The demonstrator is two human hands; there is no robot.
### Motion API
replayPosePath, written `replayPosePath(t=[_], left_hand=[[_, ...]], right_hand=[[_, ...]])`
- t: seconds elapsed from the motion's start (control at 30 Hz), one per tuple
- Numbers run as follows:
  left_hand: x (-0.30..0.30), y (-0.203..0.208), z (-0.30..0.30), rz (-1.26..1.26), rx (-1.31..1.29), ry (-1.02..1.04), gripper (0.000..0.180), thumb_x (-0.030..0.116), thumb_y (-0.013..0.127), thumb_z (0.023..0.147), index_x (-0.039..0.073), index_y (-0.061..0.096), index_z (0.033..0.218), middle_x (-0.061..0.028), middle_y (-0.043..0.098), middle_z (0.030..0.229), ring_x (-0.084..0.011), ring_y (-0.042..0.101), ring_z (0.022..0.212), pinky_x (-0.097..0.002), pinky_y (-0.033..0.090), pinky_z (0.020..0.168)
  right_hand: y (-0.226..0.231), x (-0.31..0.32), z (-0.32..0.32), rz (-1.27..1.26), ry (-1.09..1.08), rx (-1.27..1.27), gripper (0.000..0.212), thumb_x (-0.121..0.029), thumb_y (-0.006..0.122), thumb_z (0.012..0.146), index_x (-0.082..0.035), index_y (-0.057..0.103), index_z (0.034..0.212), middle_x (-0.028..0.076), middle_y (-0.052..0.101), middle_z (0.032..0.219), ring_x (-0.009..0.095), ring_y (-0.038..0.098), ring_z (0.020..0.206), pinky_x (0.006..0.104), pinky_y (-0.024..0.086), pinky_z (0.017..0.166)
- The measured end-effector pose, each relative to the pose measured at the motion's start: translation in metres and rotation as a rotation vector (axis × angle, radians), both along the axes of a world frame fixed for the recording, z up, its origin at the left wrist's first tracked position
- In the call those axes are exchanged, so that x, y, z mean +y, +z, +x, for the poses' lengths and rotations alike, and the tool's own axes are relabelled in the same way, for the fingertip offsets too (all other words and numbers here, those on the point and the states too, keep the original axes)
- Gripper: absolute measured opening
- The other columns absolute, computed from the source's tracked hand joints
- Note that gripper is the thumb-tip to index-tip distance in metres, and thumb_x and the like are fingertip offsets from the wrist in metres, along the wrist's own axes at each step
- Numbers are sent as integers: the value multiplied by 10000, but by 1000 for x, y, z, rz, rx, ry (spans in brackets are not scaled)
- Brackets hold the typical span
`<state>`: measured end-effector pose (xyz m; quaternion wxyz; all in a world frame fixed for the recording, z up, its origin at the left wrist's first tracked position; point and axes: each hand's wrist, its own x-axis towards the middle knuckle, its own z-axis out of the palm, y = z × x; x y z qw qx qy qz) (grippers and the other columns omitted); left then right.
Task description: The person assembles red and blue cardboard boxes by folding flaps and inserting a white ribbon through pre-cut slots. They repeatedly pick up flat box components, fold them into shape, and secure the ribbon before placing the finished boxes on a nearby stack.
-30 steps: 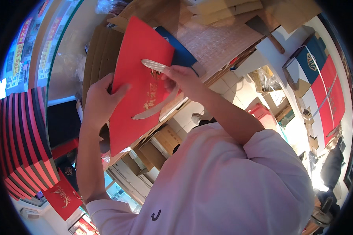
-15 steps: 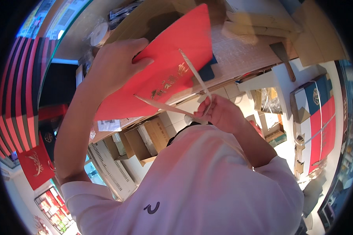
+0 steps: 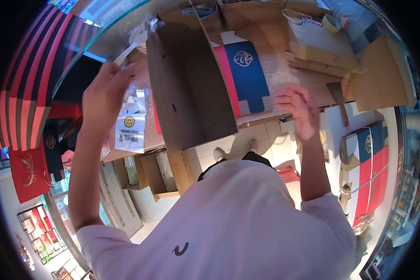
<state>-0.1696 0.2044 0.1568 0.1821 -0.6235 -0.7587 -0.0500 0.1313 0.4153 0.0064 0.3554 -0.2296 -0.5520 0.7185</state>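
Observation:
My left hand (image 3: 105,95) is raised over the table's left side, somewhat blurred, thumb and fingers apart. By its fingertips lies a white strip-like thing (image 3: 134,45); contact between them is unclear. Below it is a clear plastic bag (image 3: 130,133) with a yellow smiley. An open brown cardboard box (image 3: 196,88) stands between my hands, its inside dark. My right hand (image 3: 302,112) hovers with fingers spread and holds nothing, right of a flat red-and-blue carton (image 3: 252,86). A red edge (image 3: 156,114) shows beside the box's left wall.
Brown cardboard packages (image 3: 322,53) and a scraper (image 3: 339,103) are at the right. Strapped red, white and blue cartons (image 3: 368,172) stand farther right. Striped red and black boxes (image 3: 28,88) are stacked left. Open cartons (image 3: 158,172) sit below the table edge.
The red bag has left my hands, and its cord is no longer in my right hand. Both hands have moved apart. The cardboard box and flat carton now show in the middle.

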Motion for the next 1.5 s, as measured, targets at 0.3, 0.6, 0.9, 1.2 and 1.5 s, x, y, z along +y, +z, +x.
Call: replayPosePath(t=[0.3,0.6,0.9,1.2,1.5], left_hand=[[-131,64,123,394,-262,-122,323,228,370,944,10,479,1157,-146,578,707,-228,555,590,-310,465,507],[-117,11,169,347,-1118,-191,429,413,429,915,130,463,1235,-110,538,808,-171,526,637,-283,423,505],[-85,-10,182,140,-1313,-324,528,366,501,891,24,423,1286,-55,585,652,-194,553,521,-300,449,497],[0,-39,55,505,-1168,488,579,335,553,807,-7,435,1259,-155,481,1254,-263,462,1179,-355,365,974],[53,-73,-23,338,-1836,448,513,111,486,767,53,416,1272,-71,539,1110,-168,506,1022,-300,406,867]], right_hand=[[114,-93,-60,788,373,631,392,-90,664,720,-18,567,1093,136,593,1016,269,579,834,373,459,733],[110,-170,-83,296,548,804,231,-88,709,728,-74,585,922,66,503,931,231,532,769,326,431,648],[78,-129,-49,-95,893,707,121,-18,619,795,-42,566,901,61,556,896,171,560,790,264,452,671],[69,51,-13,122,217,421,111,-3,430,873,-18,448,982,105,503,656,144,498,440,224,417,392],[130,25,-246,1477,608,-456,125,-60,578,705,0,634,799,176,618,777,302,610,765,380,479,644]])
